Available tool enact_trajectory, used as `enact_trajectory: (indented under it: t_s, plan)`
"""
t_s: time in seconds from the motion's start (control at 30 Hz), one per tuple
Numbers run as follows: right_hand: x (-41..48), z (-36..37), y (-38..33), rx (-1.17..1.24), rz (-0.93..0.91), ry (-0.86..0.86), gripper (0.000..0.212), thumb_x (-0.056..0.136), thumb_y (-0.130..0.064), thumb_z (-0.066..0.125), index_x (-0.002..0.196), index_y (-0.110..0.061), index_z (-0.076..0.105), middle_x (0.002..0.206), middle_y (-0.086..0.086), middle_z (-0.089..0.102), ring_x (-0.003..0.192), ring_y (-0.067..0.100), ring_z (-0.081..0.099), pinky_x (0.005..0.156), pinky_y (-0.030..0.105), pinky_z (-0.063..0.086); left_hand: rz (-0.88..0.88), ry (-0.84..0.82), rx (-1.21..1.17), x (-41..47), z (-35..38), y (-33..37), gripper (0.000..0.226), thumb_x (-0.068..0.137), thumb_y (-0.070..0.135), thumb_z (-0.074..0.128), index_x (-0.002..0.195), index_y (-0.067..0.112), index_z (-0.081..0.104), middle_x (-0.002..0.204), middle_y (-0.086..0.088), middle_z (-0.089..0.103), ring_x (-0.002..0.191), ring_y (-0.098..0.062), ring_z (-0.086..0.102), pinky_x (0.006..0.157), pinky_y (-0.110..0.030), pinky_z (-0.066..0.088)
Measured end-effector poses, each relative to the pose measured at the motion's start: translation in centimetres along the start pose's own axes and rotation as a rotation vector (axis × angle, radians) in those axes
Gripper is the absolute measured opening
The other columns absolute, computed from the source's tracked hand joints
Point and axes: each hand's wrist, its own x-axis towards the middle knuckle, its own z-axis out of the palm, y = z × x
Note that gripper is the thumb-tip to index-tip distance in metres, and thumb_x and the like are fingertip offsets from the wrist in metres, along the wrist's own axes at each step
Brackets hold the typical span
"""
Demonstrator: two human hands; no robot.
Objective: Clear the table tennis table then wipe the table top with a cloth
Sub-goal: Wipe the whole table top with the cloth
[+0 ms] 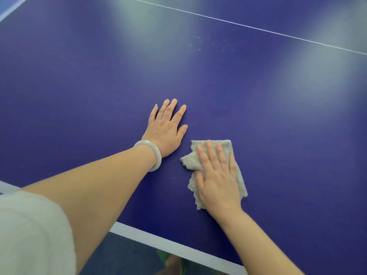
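The blue table tennis table top (pixel 278 120) fills the view. A folded beige cloth (pixel 237 171) lies flat on it near the front edge. My right hand (pixel 217 175) presses down on the cloth with straight, spread fingers. My left hand (pixel 167 129) rests flat on the bare table just left of the cloth, fingers straight, a pale bangle on its wrist. A patch of small white specks (pixel 210 43) dots the surface farther ahead.
A thin white centre line (pixel 258 28) crosses the far part of the table. The white border stripe (pixel 178 247) marks the near edge, with blue floor and my green-shod foot (pixel 170 261) below it. A white line shows at the top left corner (pixel 12 8).
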Motion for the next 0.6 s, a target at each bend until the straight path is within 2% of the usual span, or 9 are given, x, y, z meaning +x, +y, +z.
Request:
enact_trajectory:
  t_s: [0.07,0.13,0.23,0.3,0.4,0.5,0.57,0.6]
  plan:
    - [0.7,-0.8,2.5,0.064,0.029,-0.007,0.06,0.101,-0.027,0.036,0.157,-0.025,0.015,0.164,-0.006,0.008,0.152,0.012,-0.002,0.123,0.038,-0.005,0.054,-0.05,-0.094,0.0,-0.8,-0.9,0.061,0.103,0.045,0.031,0.157,0.03,0.01,0.166,0.001,-0.002,0.152,-0.017,-0.009,0.122,-0.04,-0.008]
    - [0.2,-1.8,6.5,0.086,0.183,0.022,0.059,0.101,-0.023,0.038,0.157,-0.02,0.019,0.164,-0.003,0.013,0.152,0.014,0.003,0.124,0.04,-0.001,0.07,-0.077,-0.098,-0.6,-1.4,-2.9,0.066,0.1,0.051,0.037,0.157,0.032,0.012,0.165,0.001,-0.003,0.151,-0.016,-0.01,0.122,-0.041,-0.009]
    - [-1.4,-2.9,9.6,0.051,0.405,0.037,0.063,0.098,-0.038,0.029,0.157,-0.017,0.02,0.165,0.0,0.013,0.152,0.017,0.004,0.123,0.043,-0.001,-0.1,-0.087,-0.022,-2.7,-1.6,-7.1,0.081,0.09,0.071,0.034,0.156,0.034,0.004,0.165,0.0,-0.011,0.15,-0.019,-0.017,0.121,-0.046,-0.01]
    - [-2.1,-2.3,7.5,0.003,0.443,0.028,0.069,0.095,-0.046,0.02,0.157,-0.017,0.017,0.165,0.001,0.009,0.152,0.018,0.001,0.123,0.044,-0.003,-0.165,-0.139,-0.023,-3.9,-1.6,-9.0,0.088,0.086,0.078,0.028,0.156,0.036,-0.004,0.164,0.0,-0.016,0.149,-0.019,-0.021,0.121,-0.046,-0.011]
    - [-1.9,-0.2,-0.4,-0.044,0.293,0.036,0.068,0.095,-0.045,0.02,0.158,-0.019,0.011,0.165,0.004,0.005,0.153,0.023,-0.001,0.123,0.047,-0.003,-0.132,-0.19,-0.019,-3.8,-1.3,-9.8,0.089,0.086,0.077,0.029,0.154,0.037,-0.011,0.162,0.002,-0.023,0.148,-0.019,-0.025,0.12,-0.046,-0.012]
    - [-1.5,2.0,-8.9,0.002,-0.052,-0.023,0.064,0.1,-0.037,0.027,0.158,-0.021,0.008,0.165,0.004,0.001,0.152,0.023,-0.006,0.123,0.047,-0.006,-0.115,-0.226,-0.036,-3.4,-1.8,-9.9,0.088,0.09,0.072,0.037,0.154,0.036,-0.012,0.162,0.002,-0.024,0.148,-0.02,-0.025,0.12,-0.045,-0.013]
    - [-1.1,2.1,-10.8,0.052,-0.21,-0.085,0.06,0.102,-0.028,0.031,0.158,-0.022,0.01,0.165,0.0,0.001,0.152,0.019,-0.008,0.123,0.043,-0.007,-0.088,-0.242,-0.031,-3.6,-2.5,-10.5,0.087,0.091,0.068,0.041,0.155,0.036,-0.009,0.163,0.001,-0.022,0.149,-0.021,-0.022,0.121,-0.044,-0.011]
    - [-0.8,1.8,-10.2,0.099,-0.222,-0.107,0.059,0.102,-0.024,0.032,0.158,-0.022,0.014,0.165,-0.002,0.004,0.152,0.016,-0.007,0.123,0.039,-0.007,-0.078,-0.244,-0.024,-4.0,-2.7,-11.0,0.087,0.091,0.068,0.041,0.155,0.036,-0.008,0.163,0.0,-0.021,0.149,-0.022,-0.021,0.122,-0.044,-0.01]
